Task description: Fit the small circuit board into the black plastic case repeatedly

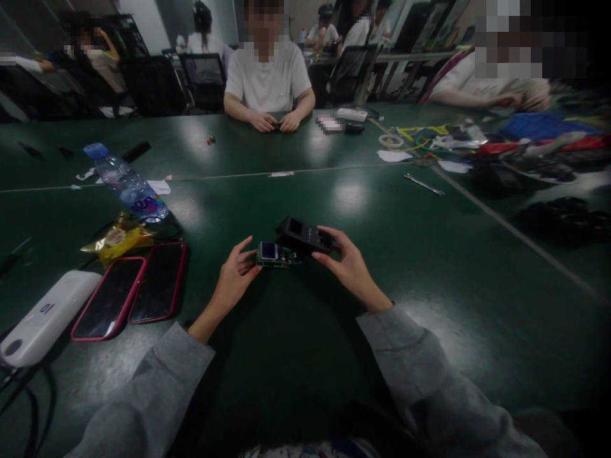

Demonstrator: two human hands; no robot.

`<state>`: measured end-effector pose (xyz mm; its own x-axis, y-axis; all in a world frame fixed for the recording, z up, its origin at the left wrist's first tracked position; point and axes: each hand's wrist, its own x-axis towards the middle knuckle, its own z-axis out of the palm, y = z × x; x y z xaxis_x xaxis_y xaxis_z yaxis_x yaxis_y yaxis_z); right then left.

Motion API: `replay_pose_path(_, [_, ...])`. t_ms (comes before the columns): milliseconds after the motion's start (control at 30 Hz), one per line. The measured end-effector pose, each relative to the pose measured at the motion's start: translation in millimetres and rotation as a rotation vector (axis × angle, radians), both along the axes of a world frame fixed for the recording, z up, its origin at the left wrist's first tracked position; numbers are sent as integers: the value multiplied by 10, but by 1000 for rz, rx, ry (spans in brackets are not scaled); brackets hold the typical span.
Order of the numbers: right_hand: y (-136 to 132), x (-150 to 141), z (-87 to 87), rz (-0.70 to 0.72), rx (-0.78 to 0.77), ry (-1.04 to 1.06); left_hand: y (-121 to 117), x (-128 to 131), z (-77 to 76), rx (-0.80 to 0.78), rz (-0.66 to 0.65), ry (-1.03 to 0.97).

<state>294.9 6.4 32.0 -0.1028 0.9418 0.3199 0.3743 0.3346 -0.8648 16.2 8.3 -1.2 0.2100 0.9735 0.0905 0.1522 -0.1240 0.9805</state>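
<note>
Between my hands, a small green circuit board (pixel 281 257) with a square screen lies low over the dark green table. My left hand (pixel 237 267) grips the board's left end between thumb and fingers. In my right hand (pixel 347 261) is a black plastic casing (pixel 304 235) with a rectangular window and small holes, held by its right end. The casing is tilted just above and behind the board, overlapping its right part. Whether the two touch I cannot tell.
To the left are two red-edged phones (pixel 111 299), a white power bank (pixel 48 318), a yellow wrapper (pixel 119 238) and a tilted plastic bottle (pixel 126 181). A wrench (pixel 424 184) lies at right, before cables and cloth (pixel 539 133). A person (pixel 268 79) sits opposite.
</note>
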Motion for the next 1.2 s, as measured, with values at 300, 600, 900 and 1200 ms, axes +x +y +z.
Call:
replay_pose_path(300, [-65,-231,58,116,40,-128,-21,16,74,-46,-25,-7])
replay_pose_path(600, [-19,-205,-92,120,10,-165,-58,19,166,-181,-43,-142])
replay_pose_path(900, [-38,-246,-100,166,-9,-74,-101,107,321,-361,12,-401])
replay_pose_path(1200, [-107,-303,-120,222,1,-118,-120,136,339,-415,46,-378])
